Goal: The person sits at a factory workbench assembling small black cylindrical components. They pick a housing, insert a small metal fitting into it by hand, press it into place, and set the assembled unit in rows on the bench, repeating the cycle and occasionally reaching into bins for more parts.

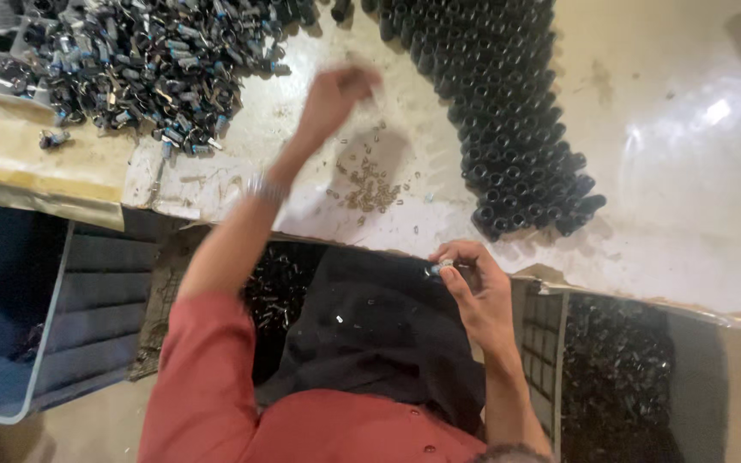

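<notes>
Head view: I see my left hand (336,93) stretched out over the pale glossy worktable (688,197), blurred, fingers bunched above a scatter of tiny brass-coloured metal bits (369,184); I cannot tell whether it grips anything. My right hand (478,296) sits at the table's near edge, thumb and fingertips pinching a small silvery cylindrical metal part (441,267). A block of upright black tubular sleeves (508,120) stands right of the bits, and a heap of grey metal pieces with blue ends (147,64) lies far left
</notes>
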